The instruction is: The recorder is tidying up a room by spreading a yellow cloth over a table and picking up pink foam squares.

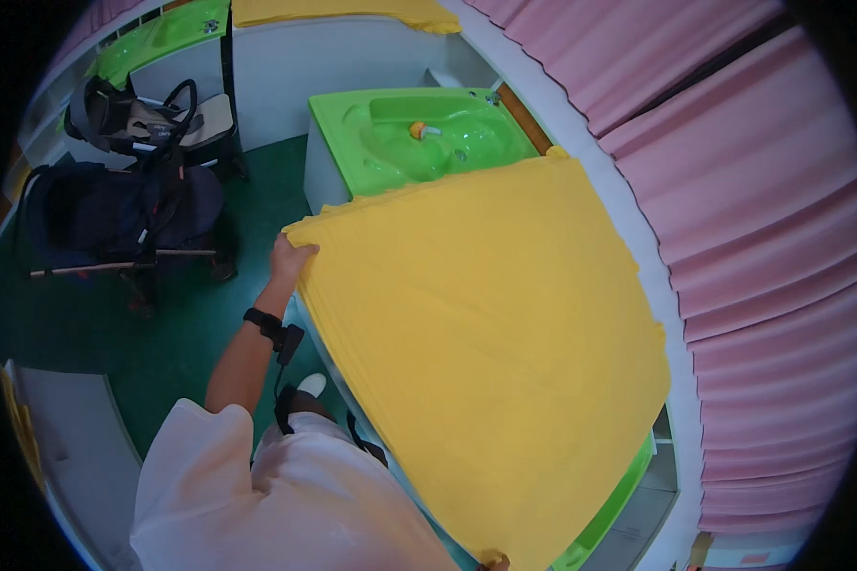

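A large yellow cloth [505, 324] is spread over the unit in front of me, its edge close to my body. At its far left corner, my left hand [291, 257] is closed on the edge, with the thumb laid over the top. My right hand [493, 563] shows only in part at the bottom of the picture. Its fingers pinch the near corner of the cloth, and the rest is cut off. Bunched, wavy edges of the cloth run along the wall side.
Beyond the cloth is a green basin [428, 138] with a small orange-and-white object [425, 130]. Another green rim [605, 509] shows at lower right. Dark strollers [124, 209] stand on the green floor at left. Pink curtains [733, 238] hang on the right. A pale panel [71, 428] stands lower left.
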Action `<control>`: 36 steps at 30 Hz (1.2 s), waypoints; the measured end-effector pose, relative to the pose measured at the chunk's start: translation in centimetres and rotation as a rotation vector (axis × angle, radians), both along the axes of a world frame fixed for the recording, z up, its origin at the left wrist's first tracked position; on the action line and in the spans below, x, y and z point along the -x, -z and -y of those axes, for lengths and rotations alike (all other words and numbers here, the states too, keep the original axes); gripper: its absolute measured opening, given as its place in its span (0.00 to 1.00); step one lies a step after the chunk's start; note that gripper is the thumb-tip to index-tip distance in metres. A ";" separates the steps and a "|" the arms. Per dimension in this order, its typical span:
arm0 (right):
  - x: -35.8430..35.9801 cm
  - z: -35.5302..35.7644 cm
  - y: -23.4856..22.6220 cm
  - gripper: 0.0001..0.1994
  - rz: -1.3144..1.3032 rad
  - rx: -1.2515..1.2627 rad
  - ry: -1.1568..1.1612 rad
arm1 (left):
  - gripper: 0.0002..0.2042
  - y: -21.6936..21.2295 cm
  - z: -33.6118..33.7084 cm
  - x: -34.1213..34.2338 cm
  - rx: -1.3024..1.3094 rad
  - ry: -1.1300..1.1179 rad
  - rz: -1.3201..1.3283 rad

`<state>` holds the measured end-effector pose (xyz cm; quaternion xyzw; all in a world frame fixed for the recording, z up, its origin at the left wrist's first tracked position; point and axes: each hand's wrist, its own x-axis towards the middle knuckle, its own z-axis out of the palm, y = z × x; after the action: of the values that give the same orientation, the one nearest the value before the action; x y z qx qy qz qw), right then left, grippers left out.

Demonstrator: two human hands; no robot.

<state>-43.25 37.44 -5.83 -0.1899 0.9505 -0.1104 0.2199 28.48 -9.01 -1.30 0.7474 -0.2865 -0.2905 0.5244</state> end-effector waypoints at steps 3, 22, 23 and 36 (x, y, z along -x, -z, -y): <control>-1.2 -0.4 -0.2 0.10 -0.043 -0.052 -0.024 | 0.22 -0.9 0.9 0.2 0.237 0.084 -0.457; -15.2 10.0 -5.1 0.32 -0.430 0.119 -0.160 | 0.31 1.9 1.0 1.6 -0.016 0.660 1.209; -15.2 9.7 -4.0 0.32 -0.463 0.034 -0.079 | 0.30 1.8 1.3 3.6 0.032 0.653 1.161; -15.5 5.6 -3.6 0.31 -0.252 0.224 -0.144 | 0.33 3.7 -5.2 13.9 0.302 1.311 1.193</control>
<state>-27.79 31.89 -2.27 -0.2933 0.9361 -0.1748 0.0840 14.54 -3.84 -4.96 0.3837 -0.9153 -0.0544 0.1100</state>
